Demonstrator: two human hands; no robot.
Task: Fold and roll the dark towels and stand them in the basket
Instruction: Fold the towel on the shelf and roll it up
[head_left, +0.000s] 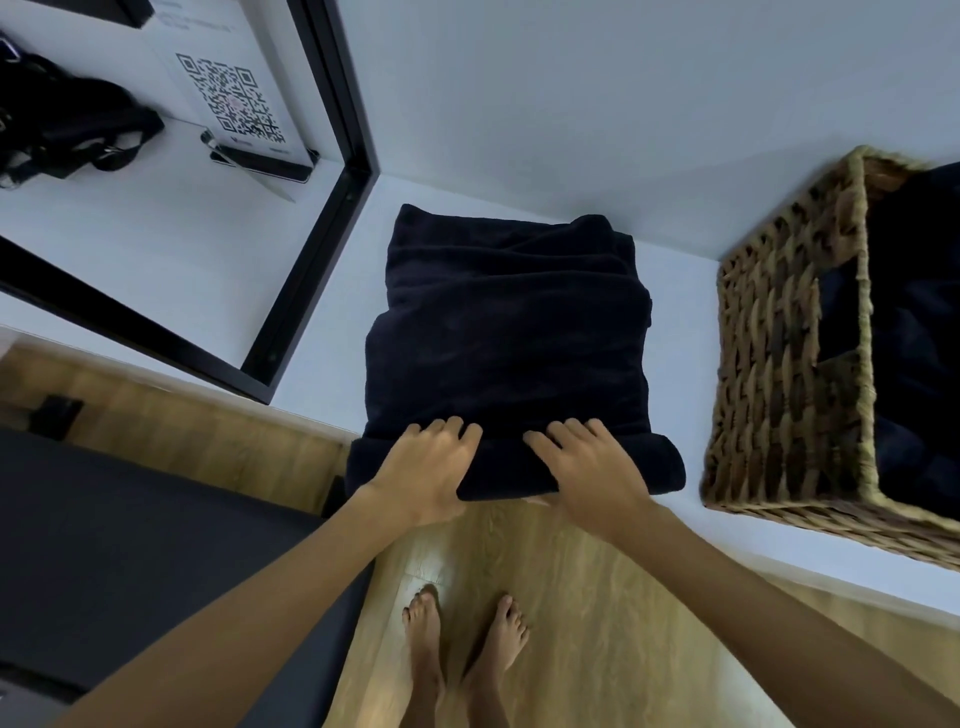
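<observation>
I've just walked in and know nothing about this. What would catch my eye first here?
First, the dark towel lying folded in the middle of the white table, with the left hand and right hand curled over the rolled-up near end at the table's edge. Next, the woven basket at the right, with dark cloth inside. At the upper left, a black-framed mirror leans by the wall.

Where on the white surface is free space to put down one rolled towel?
Bare white surface lies between the dark towel and the wicker basket, and between towel and black frame. The near edge is crowded: left hand and right hand grip the roll.
</observation>
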